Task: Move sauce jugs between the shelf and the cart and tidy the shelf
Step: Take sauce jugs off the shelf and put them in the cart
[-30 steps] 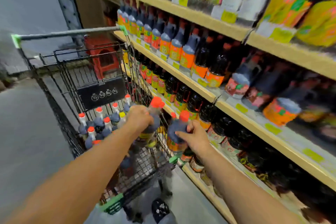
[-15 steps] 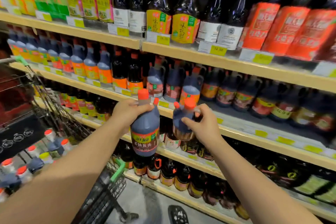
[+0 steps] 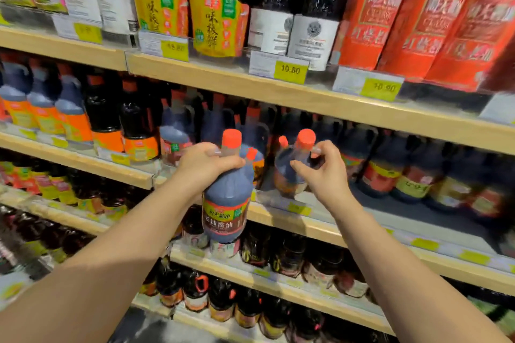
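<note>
My left hand (image 3: 204, 163) grips a dark sauce jug (image 3: 226, 203) with an orange-red cap by its neck and handle, holding it upright in front of the middle shelf (image 3: 348, 227). My right hand (image 3: 324, 171) holds a second, similar jug (image 3: 289, 172) near its neck; that jug is tilted and its base is at the shelf's front part. More dark jugs with red and yellow labels (image 3: 381, 170) stand further right and behind on the same shelf. The cart is out of view.
Wooden shelves carry many bottles: orange-labelled ones (image 3: 75, 125) at left, tall red-wrapped bottles (image 3: 370, 17) on the upper shelf, small dark bottles (image 3: 223, 298) below. Yellow price tags (image 3: 289, 71) line the shelf edges. A bare grey strip of the middle shelf (image 3: 395, 211) lies right of my right hand.
The view has swung from the cart to the shelf. Both hands carried their jugs up and toward the middle shelf; the right jug now reaches the shelf's front.
</note>
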`<state>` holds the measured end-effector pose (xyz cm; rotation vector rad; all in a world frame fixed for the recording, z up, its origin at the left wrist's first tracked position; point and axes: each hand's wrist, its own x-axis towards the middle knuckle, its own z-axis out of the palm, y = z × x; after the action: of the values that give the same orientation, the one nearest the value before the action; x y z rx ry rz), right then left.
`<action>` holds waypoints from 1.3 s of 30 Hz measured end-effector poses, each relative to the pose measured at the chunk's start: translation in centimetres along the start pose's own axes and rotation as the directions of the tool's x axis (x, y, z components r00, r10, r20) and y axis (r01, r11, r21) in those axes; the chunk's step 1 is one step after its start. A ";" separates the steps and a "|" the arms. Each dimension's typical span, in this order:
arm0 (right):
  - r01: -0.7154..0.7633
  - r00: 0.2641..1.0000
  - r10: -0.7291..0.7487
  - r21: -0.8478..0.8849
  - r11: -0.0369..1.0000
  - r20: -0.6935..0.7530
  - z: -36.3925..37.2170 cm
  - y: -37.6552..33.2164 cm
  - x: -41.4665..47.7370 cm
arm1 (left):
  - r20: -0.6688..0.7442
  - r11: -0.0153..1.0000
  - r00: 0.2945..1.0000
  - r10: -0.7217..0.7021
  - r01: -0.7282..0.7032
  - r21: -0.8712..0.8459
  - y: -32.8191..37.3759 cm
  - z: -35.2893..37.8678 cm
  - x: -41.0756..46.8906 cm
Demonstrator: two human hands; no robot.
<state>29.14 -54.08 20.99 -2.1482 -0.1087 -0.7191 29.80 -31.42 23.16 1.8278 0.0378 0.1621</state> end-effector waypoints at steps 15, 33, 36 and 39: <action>-0.324 0.937 0.347 0.257 0.910 -0.047 7.1 5.9 5.1 | 0.119 0.996 0.992 0.050 -0.041 -0.079 -1.1 1.9 3.5; -0.259 0.966 0.259 -0.010 0.966 -0.015 2.6 -0.4 -4.9 | 0.478 0.866 0.836 -0.270 0.428 -0.259 3.8 1.1 -0.9; -0.266 0.954 0.285 -0.172 0.948 0.095 2.4 -3.3 -8.3 | 0.585 0.723 0.730 -0.354 0.610 -0.325 5.3 1.1 -2.0; -0.201 0.962 0.240 -0.254 0.946 0.132 3.1 -5.5 -11.1 | 0.655 0.611 0.658 -0.371 0.704 -0.362 7.5 1.8 -4.3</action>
<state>19.62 -46.37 17.45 -2.3995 0.1400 -0.4449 25.35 -35.58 29.51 1.0813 0.1660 -0.7282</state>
